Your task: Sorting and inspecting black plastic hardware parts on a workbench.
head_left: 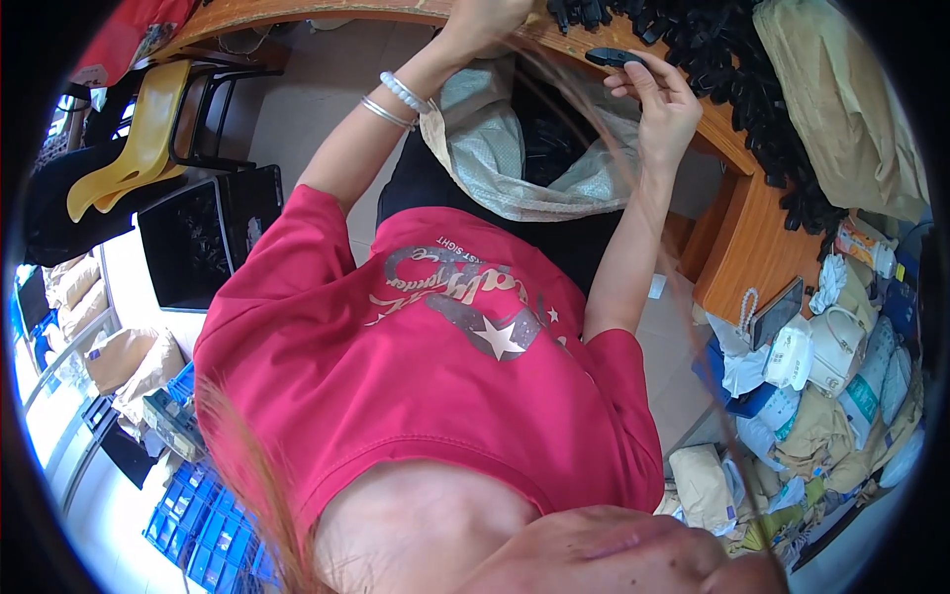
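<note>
My right hand (665, 111) is closed on a small black plastic piece (614, 57), long and rounded, pinched between thumb and fingers over the wooden table's edge. My left hand (487, 22), with bracelets at the wrist, reaches over the table at the top of the view. Its fingers are cut off by the upper edge, so I cannot tell what they hold. A heap of similar black pieces (717, 74) lies on the table (727, 129) beyond my right hand. Below my hands, a white woven sack (485, 139) lies open across my lap, with dark pieces inside.
A brown sack (841, 99) lies by the heap on the right. Bags and packages (831, 356) crowd the right side, near a white handbag (837, 346). To the left stand a yellow chair (134, 158), a black bin (183, 243) with black pieces, and blue crates (203, 515).
</note>
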Available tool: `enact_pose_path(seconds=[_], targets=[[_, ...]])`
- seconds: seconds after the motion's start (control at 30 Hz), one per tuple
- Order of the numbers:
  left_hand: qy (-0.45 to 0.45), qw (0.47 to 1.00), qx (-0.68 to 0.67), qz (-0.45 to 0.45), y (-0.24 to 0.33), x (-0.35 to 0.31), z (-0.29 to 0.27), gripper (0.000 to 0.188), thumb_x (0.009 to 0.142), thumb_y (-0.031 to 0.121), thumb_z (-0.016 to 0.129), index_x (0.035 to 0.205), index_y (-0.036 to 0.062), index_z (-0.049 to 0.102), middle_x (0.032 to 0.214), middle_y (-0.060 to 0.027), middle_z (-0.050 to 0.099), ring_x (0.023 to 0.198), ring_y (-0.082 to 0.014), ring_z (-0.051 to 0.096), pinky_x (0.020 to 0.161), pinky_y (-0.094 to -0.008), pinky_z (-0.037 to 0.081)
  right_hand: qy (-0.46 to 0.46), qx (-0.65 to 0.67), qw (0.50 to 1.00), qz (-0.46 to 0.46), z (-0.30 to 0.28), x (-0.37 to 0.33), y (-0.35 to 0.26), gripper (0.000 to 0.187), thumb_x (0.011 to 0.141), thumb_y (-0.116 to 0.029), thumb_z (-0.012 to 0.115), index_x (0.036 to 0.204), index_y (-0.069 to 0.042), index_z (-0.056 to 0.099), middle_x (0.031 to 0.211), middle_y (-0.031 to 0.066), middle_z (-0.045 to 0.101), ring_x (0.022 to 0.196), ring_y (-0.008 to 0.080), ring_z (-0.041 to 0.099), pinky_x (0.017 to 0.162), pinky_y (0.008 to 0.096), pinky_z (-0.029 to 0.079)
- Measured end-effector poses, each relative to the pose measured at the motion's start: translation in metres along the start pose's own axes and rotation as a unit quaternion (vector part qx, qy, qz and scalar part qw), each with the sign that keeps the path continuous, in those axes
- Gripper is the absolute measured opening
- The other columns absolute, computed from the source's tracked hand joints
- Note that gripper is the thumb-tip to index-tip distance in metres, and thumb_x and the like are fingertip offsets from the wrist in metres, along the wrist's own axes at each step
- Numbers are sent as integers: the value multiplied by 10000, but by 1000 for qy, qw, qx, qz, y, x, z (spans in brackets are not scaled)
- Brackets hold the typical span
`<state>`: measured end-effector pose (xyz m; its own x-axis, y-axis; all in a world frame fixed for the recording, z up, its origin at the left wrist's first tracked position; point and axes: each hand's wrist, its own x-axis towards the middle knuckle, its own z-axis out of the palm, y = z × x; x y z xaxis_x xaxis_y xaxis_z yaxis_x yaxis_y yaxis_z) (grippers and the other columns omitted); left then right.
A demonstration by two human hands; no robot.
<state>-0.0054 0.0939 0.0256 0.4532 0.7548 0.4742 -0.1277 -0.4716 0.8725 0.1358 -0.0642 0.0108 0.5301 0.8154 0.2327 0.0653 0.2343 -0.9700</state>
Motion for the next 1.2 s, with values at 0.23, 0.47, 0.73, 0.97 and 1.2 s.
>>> enact_pose_path(seconds=[0.23, 0.47, 0.73, 0.97, 1.2], targets=[[-205, 908, -205, -301, 36, -13, 2, 290, 920, 170, 616, 1124, -36, 614, 904, -41, 651, 741, -97, 594, 702, -238, 501, -12, 33, 999, -35, 9, -4, -10, 163, 866, -14, 649, 1004, 72, 652, 832, 152, 689, 719, 187, 687, 639, 245, 554], [-169, 945, -186, -208, 35, -32, 12, 283, 948, 132, 564, 1146, -63, 615, 892, -61, 662, 696, -106, 594, 647, -238, 494, 9, 49, 997, -66, 14, -12, -13, 170, 859, -30, 666, 994, 72, 646, 839, 146, 686, 731, 188, 688, 672, 257, 562], [-295, 868, -247, -315, 37, -26, 8, 318, 976, 201, 533, 1082, -82, 632, 718, -84, 636, 640, -138, 614, 619, -249, 494, 58, 20, 993, -96, 9, -14, -15, 144, 857, -33, 673, 970, 51, 645, 826, 125, 682, 725, 171, 680, 670, 242, 548], [-273, 890, -232, -281, 39, -30, 7, 335, 981, 227, 525, 1079, -67, 652, 668, -82, 646, 601, -140, 634, 561, -246, 507, 69, -26, 995, -68, 11, -20, -11, 137, 859, -39, 674, 960, 47, 642, 825, 122, 684, 689, 141, 660, 626, 214, 517], [-218, 976, 5, -24, 39, -46, 21, 313, 855, 150, 681, 1129, 6, 634, 703, -132, 670, 575, -171, 671, 534, -278, 526, 128, 45, 984, -114, 28, -21, -15, 264, 822, -43, 719, 1048, 45, 613, 912, 104, 666, 775, 141, 645, 714, 225, 524]])
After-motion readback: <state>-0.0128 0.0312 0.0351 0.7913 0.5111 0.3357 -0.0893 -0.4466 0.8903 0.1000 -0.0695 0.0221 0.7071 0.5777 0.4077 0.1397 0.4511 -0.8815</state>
